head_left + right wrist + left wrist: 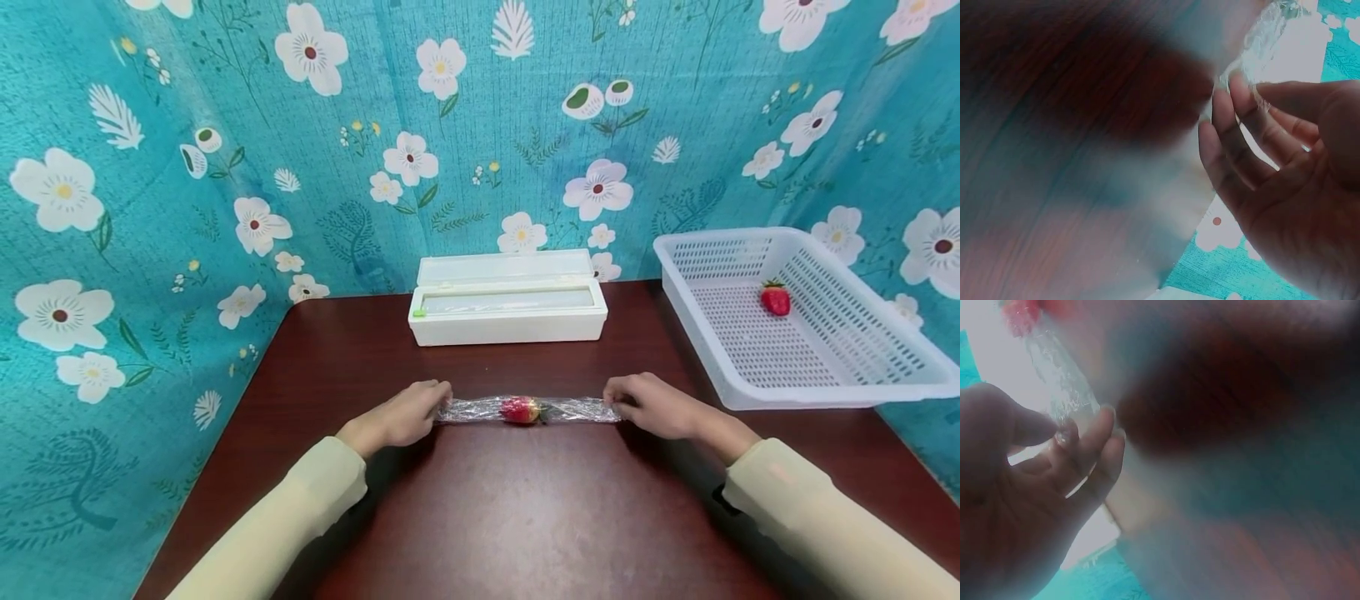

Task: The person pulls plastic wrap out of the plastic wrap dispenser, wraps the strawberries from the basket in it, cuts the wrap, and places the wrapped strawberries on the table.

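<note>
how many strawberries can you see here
2. One strawberry is midway along the clear plastic wrap between the left hand and right hand; the second strawberry lies in the white basket. None seem hidden.

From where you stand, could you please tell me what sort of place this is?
Probably a small tabletop workspace, perhaps staged: a reddish-brown table, floral cloth hung behind it, and a long white box near its back edge.
</note>
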A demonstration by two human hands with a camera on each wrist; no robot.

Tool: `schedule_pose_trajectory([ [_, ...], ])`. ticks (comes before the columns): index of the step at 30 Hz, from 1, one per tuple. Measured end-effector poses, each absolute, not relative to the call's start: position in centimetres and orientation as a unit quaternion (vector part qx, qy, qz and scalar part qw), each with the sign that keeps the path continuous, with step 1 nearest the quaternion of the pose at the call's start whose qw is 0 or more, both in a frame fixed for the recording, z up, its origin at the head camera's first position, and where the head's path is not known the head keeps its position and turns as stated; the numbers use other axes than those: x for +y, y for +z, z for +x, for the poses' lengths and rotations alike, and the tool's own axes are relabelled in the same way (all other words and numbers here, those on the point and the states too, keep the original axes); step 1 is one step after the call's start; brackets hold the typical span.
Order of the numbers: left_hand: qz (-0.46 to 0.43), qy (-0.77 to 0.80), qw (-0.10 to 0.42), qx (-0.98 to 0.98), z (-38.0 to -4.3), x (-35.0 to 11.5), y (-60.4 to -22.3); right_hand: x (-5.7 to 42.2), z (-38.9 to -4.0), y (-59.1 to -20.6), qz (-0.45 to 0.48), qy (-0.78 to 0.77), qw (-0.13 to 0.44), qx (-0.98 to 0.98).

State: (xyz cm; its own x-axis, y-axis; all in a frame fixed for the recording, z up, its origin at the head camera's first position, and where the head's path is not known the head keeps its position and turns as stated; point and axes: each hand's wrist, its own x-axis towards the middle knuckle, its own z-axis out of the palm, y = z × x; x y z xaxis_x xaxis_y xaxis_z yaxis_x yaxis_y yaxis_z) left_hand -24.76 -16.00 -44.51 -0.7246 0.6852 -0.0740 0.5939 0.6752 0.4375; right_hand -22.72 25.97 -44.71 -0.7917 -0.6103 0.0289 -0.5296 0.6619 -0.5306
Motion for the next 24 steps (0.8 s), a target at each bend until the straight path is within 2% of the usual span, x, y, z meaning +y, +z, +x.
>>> schedule_pose_trajectory([
  [13,0.267,0.059,0.111,0.955,-25.1,-14.1,-44.4,23.7,-23.7,-45.2,-0.256,-0.199,0.033,0.945],
  [19,0.265,0.030,0.096,0.959,-24.8,-14.4,-44.2,23.4,-23.6,-45.3,-0.246,-0.188,0.029,0.950],
  [24,0.289,0.019,0.059,0.955,-24.3,-14.5,-43.4,23.6,-23.1,-44.2,-0.233,-0.163,0.016,0.959],
])
